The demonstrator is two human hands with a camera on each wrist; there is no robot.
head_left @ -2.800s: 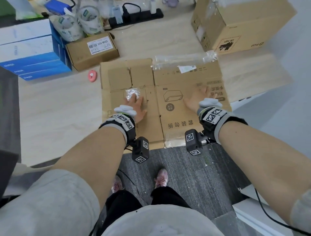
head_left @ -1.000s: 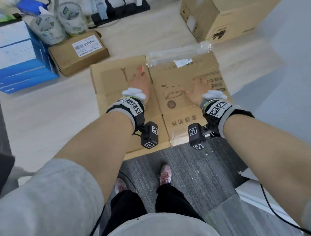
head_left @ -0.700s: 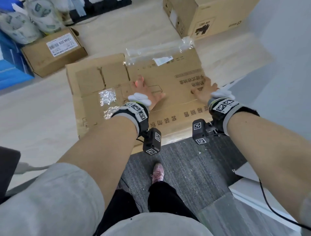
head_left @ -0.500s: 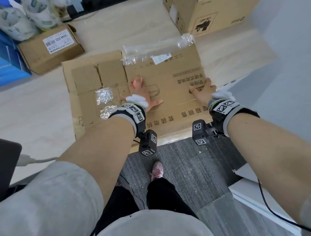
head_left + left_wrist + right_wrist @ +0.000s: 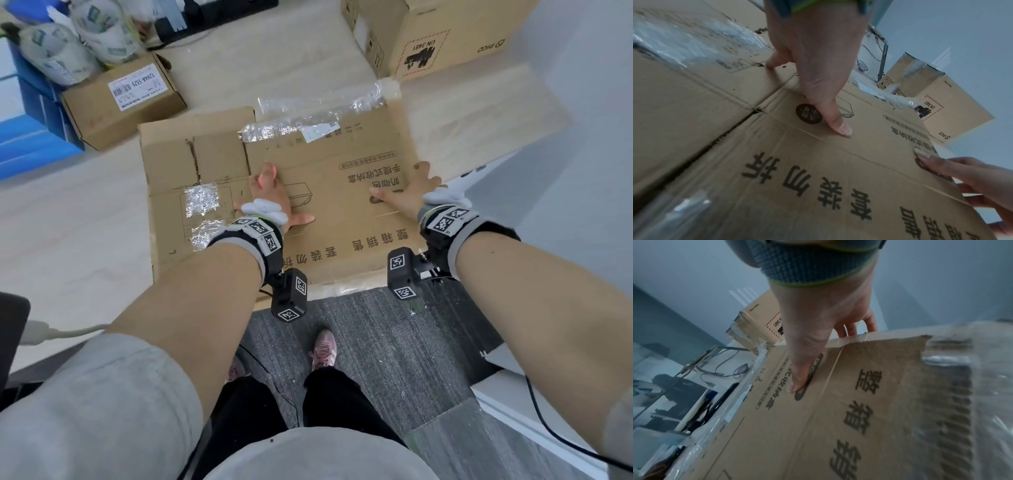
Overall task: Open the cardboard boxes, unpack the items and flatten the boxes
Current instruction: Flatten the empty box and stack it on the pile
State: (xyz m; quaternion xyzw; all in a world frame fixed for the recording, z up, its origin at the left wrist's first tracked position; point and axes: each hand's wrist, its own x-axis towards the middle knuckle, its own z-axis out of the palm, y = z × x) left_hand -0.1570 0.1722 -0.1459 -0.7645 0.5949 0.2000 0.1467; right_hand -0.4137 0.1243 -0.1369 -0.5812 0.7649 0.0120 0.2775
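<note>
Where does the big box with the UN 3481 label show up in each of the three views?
Head: UN box, top right, beyond the flattened box.
Left wrist: right of centre, past the flattened box's far edge.
Right wrist: upper centre-left, behind the right hand.
Shared landmark: its red-dashed label.

- The near half of the table [image 5: 68,219] is taken up by the flattened box [image 5: 342,212], which overhangs the front edge.
- Bare tabletop is left to its left.
- The far left is blocked by a small labelled box [image 5: 123,102] and tape rolls [image 5: 61,54].
- The far right is blocked by a large closed box [image 5: 428,37].
</note>
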